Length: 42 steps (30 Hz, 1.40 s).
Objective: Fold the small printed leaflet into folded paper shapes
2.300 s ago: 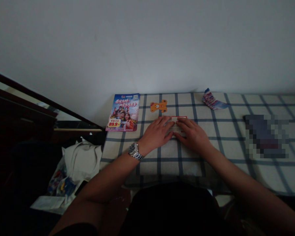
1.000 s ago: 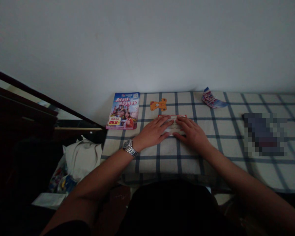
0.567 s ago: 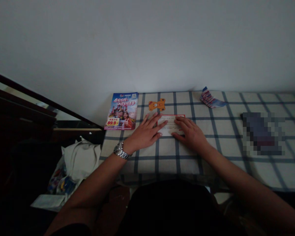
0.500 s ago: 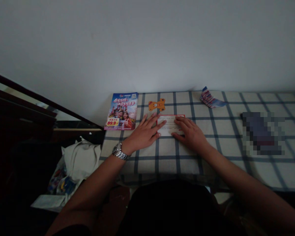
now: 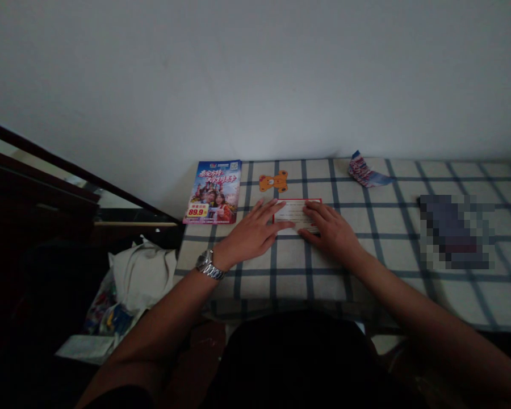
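A small white sheet of paper with a red edge and printed lines (image 5: 296, 209) lies flat on the checked tablecloth (image 5: 289, 272). My left hand (image 5: 255, 230), with a metal watch (image 5: 209, 264) on its wrist, rests over the sheet's left side, fingers stretched out. Across the right side of the same paper lies my right hand (image 5: 332, 230), palm down with its fingers extended. Both hands partly cover the paper. Just beyond it is a flat orange bear cutout (image 5: 273, 181).
Colourful flyers (image 5: 215, 193) lie at the table's left end. A crumpled or folded flyer (image 5: 366, 171) stands near the wall. Farther right is a dark blurred-out object (image 5: 453, 232). Beside the table on the left sits a white bag (image 5: 142, 272).
My left hand's fingers have slid slightly right over the paper, with the thumb now reaching farther across its lower edge. The right hand stays nearly in place.
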### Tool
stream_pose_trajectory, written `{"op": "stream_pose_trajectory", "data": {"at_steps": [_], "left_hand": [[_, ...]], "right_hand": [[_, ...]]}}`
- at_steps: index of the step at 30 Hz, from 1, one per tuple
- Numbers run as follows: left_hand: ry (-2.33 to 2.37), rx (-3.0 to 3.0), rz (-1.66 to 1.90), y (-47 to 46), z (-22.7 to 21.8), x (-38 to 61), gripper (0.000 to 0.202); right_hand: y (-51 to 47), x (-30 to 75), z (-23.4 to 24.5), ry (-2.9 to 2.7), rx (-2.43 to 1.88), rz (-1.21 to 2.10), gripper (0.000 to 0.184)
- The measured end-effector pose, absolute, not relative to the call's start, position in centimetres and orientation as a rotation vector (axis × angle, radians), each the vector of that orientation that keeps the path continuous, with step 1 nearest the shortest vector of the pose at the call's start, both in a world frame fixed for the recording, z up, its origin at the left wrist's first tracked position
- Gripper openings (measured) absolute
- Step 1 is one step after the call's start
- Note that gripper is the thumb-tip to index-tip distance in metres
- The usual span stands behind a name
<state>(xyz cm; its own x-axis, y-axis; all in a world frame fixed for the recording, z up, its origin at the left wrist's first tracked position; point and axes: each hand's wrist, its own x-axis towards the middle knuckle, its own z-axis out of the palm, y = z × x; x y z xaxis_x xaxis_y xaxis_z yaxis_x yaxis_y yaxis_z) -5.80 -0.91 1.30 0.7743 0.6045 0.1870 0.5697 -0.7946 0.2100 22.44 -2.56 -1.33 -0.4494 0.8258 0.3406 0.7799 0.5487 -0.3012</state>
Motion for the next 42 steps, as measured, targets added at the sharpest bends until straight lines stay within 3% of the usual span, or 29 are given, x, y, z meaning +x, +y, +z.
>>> {"op": "stream_pose_trajectory", "data": {"at_steps": [7,15,24,42], "left_hand": [[0.763,2.844,0.312,-0.9,1.1,-5.3,0.048],[1.008,2.875,0.288,-2.4,1.7,-3.6,0.052],[1.201,2.855,0.275,-3.2,2.3,-0.6,0.056],[0.974,2.842,0.25,-2.6,1.5,-1.5,0.055]], "right_hand": [[-1.4,23.0,-0.4,-2.478,-1.246,0.087,0.05],[0.8,23.5,1.0,-2.462,-1.221,0.051,0.044],[0.2,23.5,0.5,-2.387,-1.225,0.133,0.022],[0.0,23.9,-0.2,-2.288,-1.236,0.242,0.016]]}}
